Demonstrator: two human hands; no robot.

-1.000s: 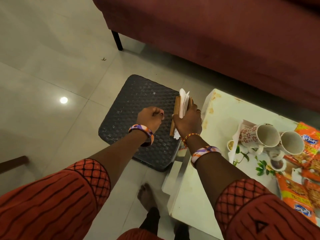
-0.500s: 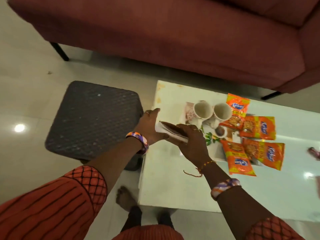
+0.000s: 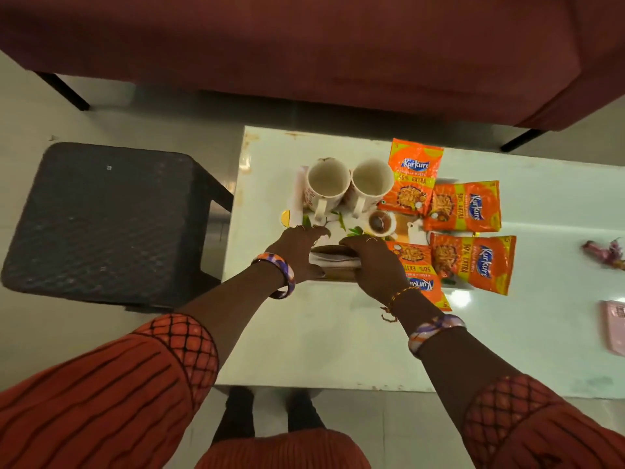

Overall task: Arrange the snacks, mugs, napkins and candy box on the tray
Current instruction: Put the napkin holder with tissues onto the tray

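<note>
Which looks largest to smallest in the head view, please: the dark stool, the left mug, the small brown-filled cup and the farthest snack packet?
1. Dark stool, by far.
2. Farthest snack packet.
3. Left mug, nearly alike, so unsure.
4. Small brown-filled cup.

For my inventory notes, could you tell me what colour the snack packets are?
Orange with yellow bands, on the snack packets, head view.

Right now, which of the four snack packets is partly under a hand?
The near-left snack packet, printed upside down to the camera. The right hand overlaps its left edge. The other three lie clear of both hands, farther back or to the right.
</note>
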